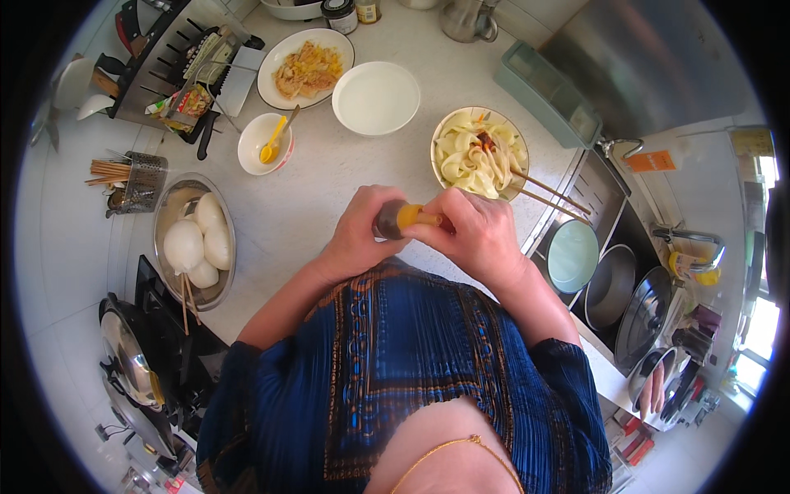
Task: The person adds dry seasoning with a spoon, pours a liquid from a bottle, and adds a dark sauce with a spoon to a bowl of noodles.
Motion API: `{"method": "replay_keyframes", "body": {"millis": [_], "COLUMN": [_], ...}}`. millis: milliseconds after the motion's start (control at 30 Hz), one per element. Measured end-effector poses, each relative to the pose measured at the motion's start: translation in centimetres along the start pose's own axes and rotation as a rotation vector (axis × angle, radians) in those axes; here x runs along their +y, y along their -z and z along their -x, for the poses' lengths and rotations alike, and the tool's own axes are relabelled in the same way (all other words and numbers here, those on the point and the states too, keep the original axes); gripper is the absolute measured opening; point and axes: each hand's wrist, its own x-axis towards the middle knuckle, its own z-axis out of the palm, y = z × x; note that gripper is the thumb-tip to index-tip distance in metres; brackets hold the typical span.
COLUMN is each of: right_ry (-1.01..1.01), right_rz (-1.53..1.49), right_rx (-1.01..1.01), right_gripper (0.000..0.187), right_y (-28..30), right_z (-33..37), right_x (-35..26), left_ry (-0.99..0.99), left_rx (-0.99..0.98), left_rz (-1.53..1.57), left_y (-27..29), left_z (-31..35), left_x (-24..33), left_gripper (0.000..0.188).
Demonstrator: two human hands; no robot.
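Observation:
My left hand (364, 235) is wrapped round a small dark bottle (387, 221) with a yellow top, held close to my chest above the counter's near edge. The fingers of my right hand (481, 230) are closed at the bottle's yellow cap (418, 217). A dark red bit shows beside those fingers; what it belongs to is hidden. Beyond my right hand stands a bowl of wide pale noodles (465, 156) with a reddish-brown sauce on top. A pair of wooden chopsticks (551, 193) rests across its rim, pointing right.
Farther back are a white plate (377, 99), a plate of cooked egg-like pieces (306, 70) and a small bowl (257, 156) with a yellow spoon. At left a steel basin (226, 272) holds several white rounded pieces. The sink (597, 193) with pans lies right.

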Motion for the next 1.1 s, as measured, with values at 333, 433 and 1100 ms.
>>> {"method": "replay_keyframes", "body": {"millis": [333, 433, 1100], "right_ry": [0.091, 0.001, 0.115], "right_rz": [-0.022, -0.080, 0.097], "right_rx": [-0.042, 0.027, -0.387], "right_gripper": [0.018, 0.017, 0.028], "right_y": [1.3, 0.3, 2.9], "right_z": [-0.2, 0.3, 3.2], "right_x": [1.0, 1.0, 0.5], "left_ry": [-0.080, -0.146, -0.464], "left_rx": [0.023, 0.088, 0.022], "left_rz": [-0.138, -0.250, -0.462], "left_y": [-0.1, -0.1, -1.3], "left_z": [-0.7, -1.0, 2.0], "left_x": [1.2, 1.4, 0.1], "left_gripper": [0.051, 0.049, 0.040]}}
